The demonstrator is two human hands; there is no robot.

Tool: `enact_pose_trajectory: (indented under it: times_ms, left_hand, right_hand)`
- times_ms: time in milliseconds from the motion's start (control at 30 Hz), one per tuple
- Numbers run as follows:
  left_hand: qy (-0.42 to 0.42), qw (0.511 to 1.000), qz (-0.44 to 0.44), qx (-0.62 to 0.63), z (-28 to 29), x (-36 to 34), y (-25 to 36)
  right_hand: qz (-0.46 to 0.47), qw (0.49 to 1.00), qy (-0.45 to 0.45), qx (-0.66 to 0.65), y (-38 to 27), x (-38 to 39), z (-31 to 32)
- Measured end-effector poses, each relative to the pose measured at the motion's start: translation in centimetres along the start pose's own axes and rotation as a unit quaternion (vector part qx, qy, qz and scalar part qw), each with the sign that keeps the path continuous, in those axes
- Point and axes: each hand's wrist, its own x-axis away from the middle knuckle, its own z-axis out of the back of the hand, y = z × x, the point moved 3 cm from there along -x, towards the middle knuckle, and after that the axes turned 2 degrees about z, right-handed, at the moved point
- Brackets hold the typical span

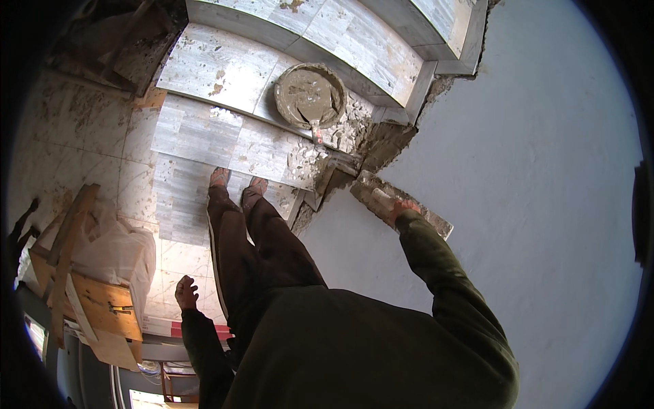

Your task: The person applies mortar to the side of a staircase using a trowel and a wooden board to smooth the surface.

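Observation:
My right hand (405, 207) is closed around the grip of a long, mortar-smeared plastering float (436, 219). The float lies against the pale wall (531, 150), beside the rough strip of bare mortar (385, 146) along the stairs. Hanging at my left side, my left hand (186, 293) is empty, its fingers loosely bent and apart. On a step stands a round basin (278, 102) of wet grey mortar (308, 95). A trowel (317, 131) rests in it with its reddish handle over the near rim.
Grey tiled steps (225, 61) rise ahead, spattered with mortar. Broken rubble (357, 119) lies between basin and wall. At the left stand a wooden box or table (102, 300) with a tool on it, a long plank (71, 232) and plastic sheeting (116, 238). My feet (257, 185) are on a lower step.

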Motion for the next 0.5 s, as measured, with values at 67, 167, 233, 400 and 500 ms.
enact_pose_trajectory:
  times_ms: [67, 167, 233, 400, 500]
  left_hand:
    - [-0.019, 1.0, -0.001, -0.003, 0.8, -1.2, -0.6]
    - [-0.017, 1.0, -0.011, -0.011, 0.6, -0.4, 0.2]
    - [0.009, 1.0, -0.019, -0.009, 0.9, 0.0, 0.4]
    - [-0.014, 1.0, -0.002, 0.021, 2.0, -0.9, -0.5]
    - [-0.02, 1.0, 0.0, 0.005, 1.8, -0.9, -0.4]
  right_hand:
    - [0.008, 1.0, -0.01, 0.02, -0.3, -0.9, -1.3]
    - [0.01, 0.998, 0.043, 0.037, -0.5, -2.0, -1.9]
    - [-0.021, 0.999, 0.002, 0.033, -0.8, -1.5, 0.5]
    - [-0.012, 0.994, 0.071, 0.086, -0.1, -0.8, -2.4]
    - [-0.006, 0.999, 0.012, 0.03, -0.9, -1.2, -2.3]
